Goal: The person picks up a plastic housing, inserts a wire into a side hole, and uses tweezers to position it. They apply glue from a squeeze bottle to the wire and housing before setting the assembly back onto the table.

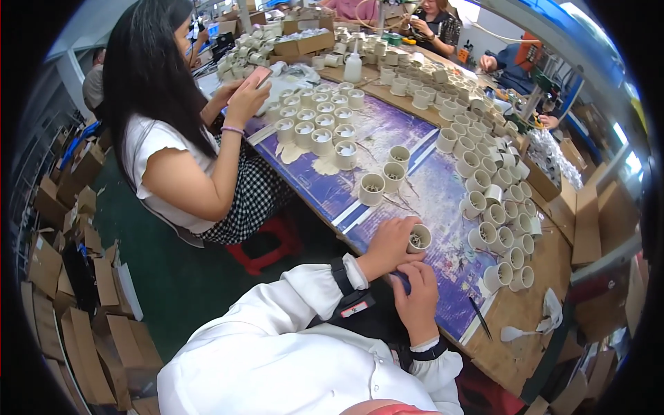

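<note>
White-filled cups (321, 143) are grouped leftward, seemingly further along; three plainer cups (394, 178) are set nearer. By the left hand (393, 245), one cup (419, 238) is held, fingers narrowed round it, near the purple table's (443, 190) edge. The right hand (416, 294) is curled, contents untellable. Rightward, cups without white (483, 238) apparently remain.

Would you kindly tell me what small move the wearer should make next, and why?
I would perhaps steady the upright cup with the left grip: its fingers are already at the cup's side, and the cup stands near the edge of the purple table with small bits inside. The right grip is lower, closer to the wearer, so the left seems better placed.
</note>
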`<state>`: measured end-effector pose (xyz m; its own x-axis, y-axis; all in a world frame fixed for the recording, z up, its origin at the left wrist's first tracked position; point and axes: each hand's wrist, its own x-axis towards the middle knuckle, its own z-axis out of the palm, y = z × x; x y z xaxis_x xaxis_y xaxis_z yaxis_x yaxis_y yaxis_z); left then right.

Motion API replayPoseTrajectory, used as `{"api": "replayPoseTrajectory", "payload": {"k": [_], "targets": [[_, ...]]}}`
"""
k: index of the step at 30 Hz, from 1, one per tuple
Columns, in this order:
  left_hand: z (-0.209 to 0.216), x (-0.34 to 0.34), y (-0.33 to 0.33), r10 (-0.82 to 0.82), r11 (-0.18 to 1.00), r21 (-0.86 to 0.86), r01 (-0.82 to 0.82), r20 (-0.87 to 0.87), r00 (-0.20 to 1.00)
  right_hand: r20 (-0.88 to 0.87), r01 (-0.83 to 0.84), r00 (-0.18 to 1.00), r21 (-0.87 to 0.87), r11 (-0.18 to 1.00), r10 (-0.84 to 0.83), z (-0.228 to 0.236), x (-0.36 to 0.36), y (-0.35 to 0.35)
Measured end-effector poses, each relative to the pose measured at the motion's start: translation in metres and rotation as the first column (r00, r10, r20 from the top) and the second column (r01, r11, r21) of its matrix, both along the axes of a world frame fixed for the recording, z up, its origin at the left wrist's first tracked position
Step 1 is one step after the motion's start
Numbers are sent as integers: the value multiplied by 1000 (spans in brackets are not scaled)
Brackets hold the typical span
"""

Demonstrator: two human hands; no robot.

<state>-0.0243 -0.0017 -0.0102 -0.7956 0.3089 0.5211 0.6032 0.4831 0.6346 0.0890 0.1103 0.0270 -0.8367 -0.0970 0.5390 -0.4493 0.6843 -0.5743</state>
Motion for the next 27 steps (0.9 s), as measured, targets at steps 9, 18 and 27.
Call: {"api": "replayPoseTrajectory", "payload": {"k": [9, 18, 27], "targets": [[2, 2, -3, 13, 1000, 5, -13, -5, 1000, -68, 98, 993, 0, 995, -98, -2, 5, -15], [5, 0, 3, -7, 1000, -19, 8, 60, 998, -105, -117, 986, 127, 985, 130, 6, 13, -22], [9, 3, -1, -15, 1000, -6, 15, 60, 998, 45, -34, 999, 109, 993, 29, -8, 18, 9]]}}
